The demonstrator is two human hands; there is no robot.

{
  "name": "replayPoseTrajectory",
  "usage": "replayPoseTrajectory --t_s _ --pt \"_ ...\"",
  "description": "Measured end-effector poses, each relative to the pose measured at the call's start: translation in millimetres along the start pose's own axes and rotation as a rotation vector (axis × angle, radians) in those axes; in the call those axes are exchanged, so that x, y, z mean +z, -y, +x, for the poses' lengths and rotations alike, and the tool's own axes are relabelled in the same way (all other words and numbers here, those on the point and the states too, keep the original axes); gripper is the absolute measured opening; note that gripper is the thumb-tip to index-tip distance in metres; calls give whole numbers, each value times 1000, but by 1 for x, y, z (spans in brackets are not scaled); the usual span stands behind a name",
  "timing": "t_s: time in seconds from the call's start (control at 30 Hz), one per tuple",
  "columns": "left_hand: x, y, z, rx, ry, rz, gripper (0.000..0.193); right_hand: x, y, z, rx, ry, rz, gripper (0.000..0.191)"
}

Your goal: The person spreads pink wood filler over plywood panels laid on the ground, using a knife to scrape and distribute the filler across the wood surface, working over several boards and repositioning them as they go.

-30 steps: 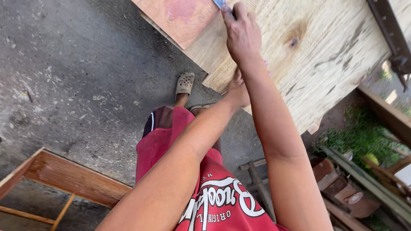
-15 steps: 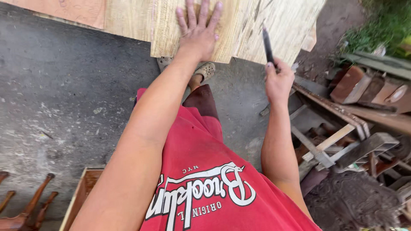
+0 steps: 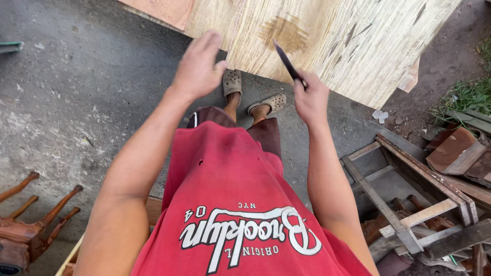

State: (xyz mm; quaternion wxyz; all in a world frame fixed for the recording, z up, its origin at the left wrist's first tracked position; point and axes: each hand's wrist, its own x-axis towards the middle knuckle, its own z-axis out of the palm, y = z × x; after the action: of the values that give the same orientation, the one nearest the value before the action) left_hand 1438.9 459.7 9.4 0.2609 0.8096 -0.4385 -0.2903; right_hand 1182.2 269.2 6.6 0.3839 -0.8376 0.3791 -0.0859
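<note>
Right fingers: the fingers (image 3: 306, 88) of the right hand (image 3: 310, 99) are seen clenched around the handle of a dark blade (image 3: 285, 61), which is held pointing up and away from the knuckles.
Left fingers: the fingers (image 3: 207, 43) of the left hand (image 3: 197, 69) are seen released and loosely spread; nothing is grasped, and the thumb tip is placed at the near edge of the plywood sheet (image 3: 327, 36). Whether the edge is actually touched cannot be told.
Below the fingers: a red printed shirt (image 3: 240, 204) and dark shorts (image 3: 255, 130) are seen nearest the camera, under both forearms.
Between the two hands: two feet in beige clogs (image 3: 255, 94) are seen on the grey concrete floor (image 3: 76, 92), just beneath the board's near edge.
Blade: its tip is laid over the pale board, just below a brown stain (image 3: 286, 31).
Beyond the fingers: the plywood sheet is spread across the top of the view, with a reddish panel (image 3: 163, 9) at its left end.
Right of the right fingers: a wooden frame (image 3: 404, 204) and scrap timber are seen well apart.
Left of the left fingers: carved dark furniture legs (image 3: 36, 209) are seen well apart, at the lower edge.
</note>
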Motion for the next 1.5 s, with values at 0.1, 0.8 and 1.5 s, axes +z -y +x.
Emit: replayPoseTrajectory --t_s 0.1,0.8,1.5 --pt "-12 30 -44 -156 -27 -153 55 25 22 52 -154 3 -79 21" --pt "50 99 -235 -1189 285 -472 62 42 50 26 -349 223 -217 40" --pt "60 106 -248 -1193 191 -595 62 40 16 75 -264 226 -191 52"
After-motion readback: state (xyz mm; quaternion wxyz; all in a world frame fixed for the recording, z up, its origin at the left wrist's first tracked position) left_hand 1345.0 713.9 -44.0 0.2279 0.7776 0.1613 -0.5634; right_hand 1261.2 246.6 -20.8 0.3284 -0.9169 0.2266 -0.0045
